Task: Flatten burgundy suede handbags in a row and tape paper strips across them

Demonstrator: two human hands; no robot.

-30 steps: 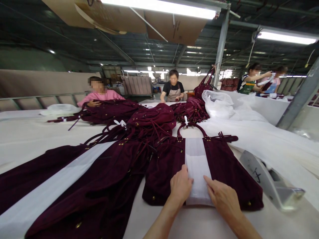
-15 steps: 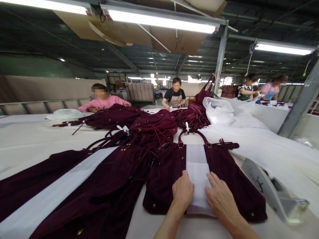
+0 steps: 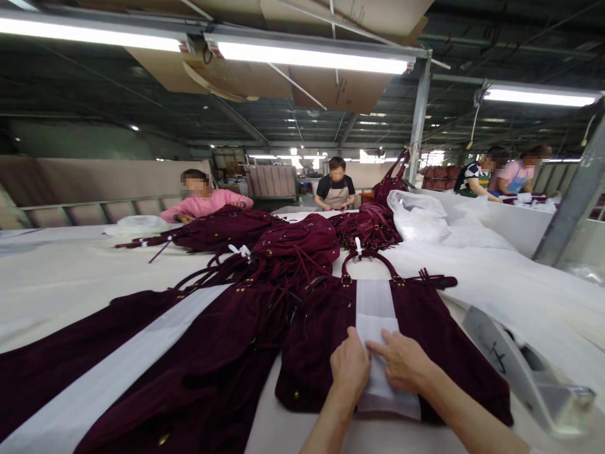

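Observation:
A dark maroon bag lies flat in front of me, its handle standing out at the far side. Down its middle runs a white paper strip with an overlapping layer. My left hand rests at the strip's left edge, fingers curled together; whether they pinch the paper is hard to see. Over the strip's right part, my right hand has its index finger stretched left across the paper and its thumb side low. To the left, more maroon bags lie under another white strip.
Maroon bags are piled at the table's middle. A grey tape dispenser-like device stands at right. Clear plastic bags lie behind it. Across the table are a person in pink and a person in an apron; two others work farther right.
My right hand has moved left over the strip, its index finger now pointing toward my left hand. The strip's near end has shifted right. The view has tilted slightly.

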